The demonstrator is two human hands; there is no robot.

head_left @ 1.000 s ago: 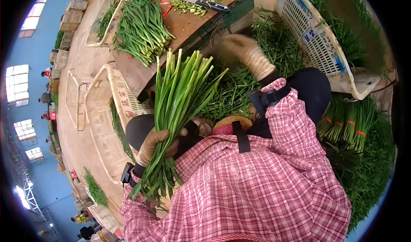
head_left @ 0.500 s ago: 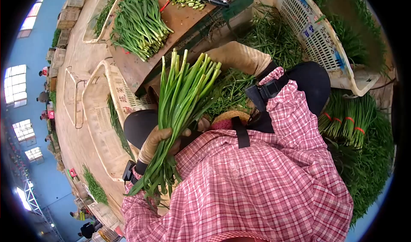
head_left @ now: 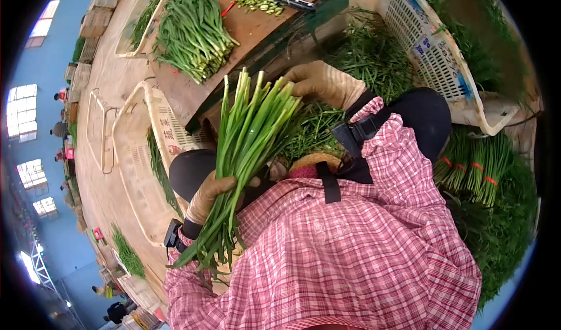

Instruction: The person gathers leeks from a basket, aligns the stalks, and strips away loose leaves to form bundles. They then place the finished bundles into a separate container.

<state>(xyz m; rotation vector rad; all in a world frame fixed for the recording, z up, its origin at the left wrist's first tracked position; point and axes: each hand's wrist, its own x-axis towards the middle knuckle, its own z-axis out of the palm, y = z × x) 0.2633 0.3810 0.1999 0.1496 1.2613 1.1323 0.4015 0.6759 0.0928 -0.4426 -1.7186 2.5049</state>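
A bunch of long green stalks (head_left: 251,134) stands in front of my body, pale cut ends up and leaves hanging down. My left hand (head_left: 215,195), in a tan glove, is wrapped round its lower part. My right hand (head_left: 318,83), also gloved, touches the pale ends at the bunch's upper right; its fingertips are pressed together there, and what they grip is too small to name. A larger pile of similar stalks (head_left: 196,35) lies on the brown board (head_left: 236,29), near a knife (head_left: 292,2) and chopped stalk ends (head_left: 257,3).
An empty-looking white crate (head_left: 131,155) stands at the left, and another white crate (head_left: 429,49) tilts at the upper right. Loose leaves (head_left: 374,55) lie beyond my right hand. Bundles with red bands (head_left: 473,166) lie at the right. Several people are far off at the left.
My right hand has turned and its fingers have come up onto the pale ends. My left hand keeps its hold on the bunch, nearly unmoved.
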